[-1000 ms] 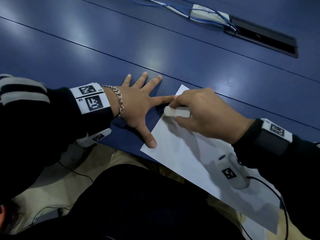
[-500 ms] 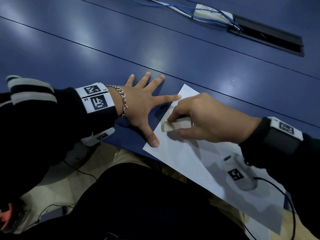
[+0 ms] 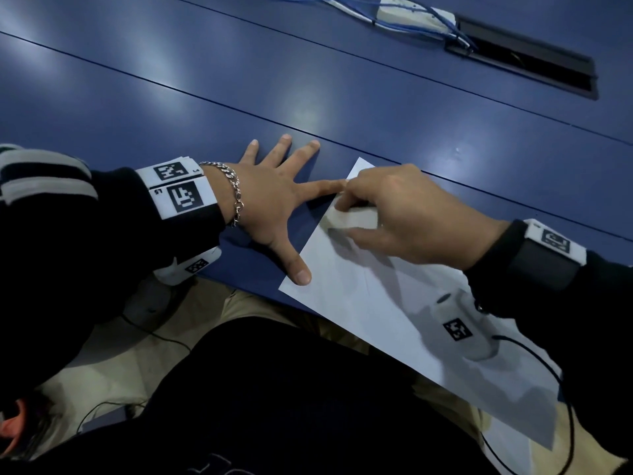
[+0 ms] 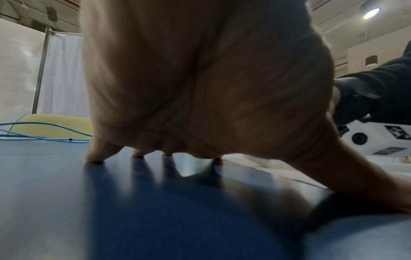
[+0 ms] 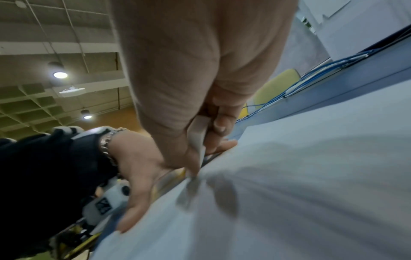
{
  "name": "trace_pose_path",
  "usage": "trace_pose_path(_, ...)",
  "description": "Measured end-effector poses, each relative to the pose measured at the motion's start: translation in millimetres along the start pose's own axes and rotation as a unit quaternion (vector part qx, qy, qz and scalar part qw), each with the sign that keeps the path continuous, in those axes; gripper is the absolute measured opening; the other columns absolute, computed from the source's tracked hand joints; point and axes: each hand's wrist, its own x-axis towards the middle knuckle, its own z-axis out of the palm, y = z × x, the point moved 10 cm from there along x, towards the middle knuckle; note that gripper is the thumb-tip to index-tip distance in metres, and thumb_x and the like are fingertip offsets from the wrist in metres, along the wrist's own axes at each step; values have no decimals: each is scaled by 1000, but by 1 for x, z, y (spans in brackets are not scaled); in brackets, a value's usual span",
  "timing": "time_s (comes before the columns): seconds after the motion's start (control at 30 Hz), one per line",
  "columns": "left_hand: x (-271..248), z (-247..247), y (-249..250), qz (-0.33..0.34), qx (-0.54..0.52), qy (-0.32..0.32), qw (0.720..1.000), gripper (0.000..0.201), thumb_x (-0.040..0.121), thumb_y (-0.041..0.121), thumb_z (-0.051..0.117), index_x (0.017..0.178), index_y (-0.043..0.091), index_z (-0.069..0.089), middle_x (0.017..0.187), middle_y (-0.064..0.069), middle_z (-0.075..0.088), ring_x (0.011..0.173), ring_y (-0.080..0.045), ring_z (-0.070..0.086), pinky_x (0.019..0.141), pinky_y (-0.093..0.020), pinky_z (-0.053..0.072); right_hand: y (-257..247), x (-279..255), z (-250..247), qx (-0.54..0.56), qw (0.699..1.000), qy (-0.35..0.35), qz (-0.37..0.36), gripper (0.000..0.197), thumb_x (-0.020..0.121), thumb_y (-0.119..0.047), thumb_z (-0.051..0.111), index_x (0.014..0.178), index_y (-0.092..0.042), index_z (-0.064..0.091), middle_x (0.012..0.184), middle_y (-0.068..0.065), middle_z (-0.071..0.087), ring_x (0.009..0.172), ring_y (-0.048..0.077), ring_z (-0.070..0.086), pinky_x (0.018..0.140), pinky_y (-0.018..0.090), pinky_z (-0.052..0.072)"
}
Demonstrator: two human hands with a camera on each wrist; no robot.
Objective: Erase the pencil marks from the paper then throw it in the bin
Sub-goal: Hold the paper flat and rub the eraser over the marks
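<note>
A white sheet of paper [image 3: 383,303] lies at the near edge of the blue table [image 3: 239,84], partly hanging over it. My left hand [image 3: 274,197] is spread flat, its thumb and forefinger pressing the paper's left edge. My right hand [image 3: 404,217] pinches a white eraser [image 3: 349,219] against the paper near its far corner. In the right wrist view the eraser [image 5: 198,137] sits between thumb and fingers, its end down on the paper [image 5: 289,193]. The left wrist view shows my left hand [image 4: 200,88] from beneath, fingertips on the table. No bin is in view.
A white power strip [image 3: 418,13] with blue cables [image 3: 342,5] and a black cable slot [image 3: 527,60] lie at the table's far side. A yellow chair [image 4: 51,124] stands beyond the table. My lap is below the table's near edge.
My right hand slid the eraser toward me along the paper, then back to the far corner. My left hand stays spread on the paper's edge.
</note>
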Motion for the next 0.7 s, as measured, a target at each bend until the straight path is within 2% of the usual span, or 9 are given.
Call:
trace_pose_path(0.13, 0, -1, 2, 6, 8, 5, 1000, 149, 26, 109, 57, 136, 73, -36, 165, -4, -39, 153, -43, -30, 118, -77, 0, -14, -12, 17, 30, 994, -99, -19, 38, 79, -60, 63, 103, -30, 71, 96, -19, 67, 88, 2, 62, 80, 18, 47)
trace_pose_path(0.23, 0, 1, 1, 2, 1, -3, 1000, 143, 22, 110, 56, 120, 76, -44, 164, -1, -42, 153, -41, -32, 119, -75, -1, -3, -3, 7, 10, 999, -38, 5, 37, 81, -52, 69, 106, -25, 69, 97, -16, 66, 90, 8, 63, 81, 23, 49)
trace_pose_path(0.3, 0, 1, 0, 0, -1, -6, 1000, 140, 22, 110, 55, 114, 76, -45, 164, 0, -42, 153, -41, -32, 120, -75, -1, -3, -2, 1, 1, 1000, -5, 4, 36, 80, -48, 67, 107, -23, 68, 94, -17, 62, 88, 9, 62, 79, 22, 47)
trace_pose_path(0.43, 0, 0, 2, 4, 4, -2, 1000, 148, 27, 108, 59, 134, 73, -37, 165, -2, -40, 153, -42, -31, 119, -77, 0, -17, -17, 20, 37, 994, -103, -12, 37, 79, -60, 65, 100, -31, 71, 93, -22, 66, 86, -2, 61, 78, 14, 46)
trace_pose_path(0.47, 0, 0, 2, 5, 5, -3, 1000, 149, 27, 108, 60, 136, 72, -36, 165, -2, -40, 153, -42, -31, 119, -76, -1, -16, -17, 20, 38, 994, -104, -11, 36, 79, -59, 66, 100, -31, 71, 93, -22, 67, 86, -2, 61, 78, 14, 45)
trace_pose_path(0.53, 0, 0, 2, 5, 1, -3, 1000, 148, 27, 108, 59, 133, 74, -38, 165, -2, -40, 153, -41, -31, 119, -76, 0, -10, -12, 12, 19, 999, -48, -5, 32, 80, -51, 70, 100, -26, 71, 91, -19, 65, 85, 3, 60, 77, 15, 43)
trace_pose_path(0.6, 0, 0, 1, 4, -2, -4, 1000, 146, 25, 109, 58, 127, 76, -41, 165, -2, -39, 154, -41, -30, 120, -75, 1, -7, -10, 3, 4, 1000, 2, -2, 29, 80, -43, 72, 99, -20, 70, 87, -19, 58, 83, 7, 59, 73, 12, 38)
trace_pose_path(0.63, 0, 0, 1, 4, -2, -4, 1000, 146, 25, 109, 57, 128, 76, -41, 165, -2, -39, 154, -41, -30, 119, -76, 1, -9, -12, 4, 4, 1000, -4, -6, 30, 80, -44, 71, 99, -21, 70, 87, -21, 56, 83, 5, 58, 73, 9, 37)
trace_pose_path(0.7, 1, 0, 1, 5, 4, -3, 1000, 149, 26, 109, 57, 135, 73, -37, 165, -3, -39, 154, -42, -29, 119, -77, 2, -18, -19, 14, 24, 997, -72, -20, 30, 80, -50, 68, 100, -28, 71, 89, -22, 59, 84, 0, 57, 76, 10, 41)
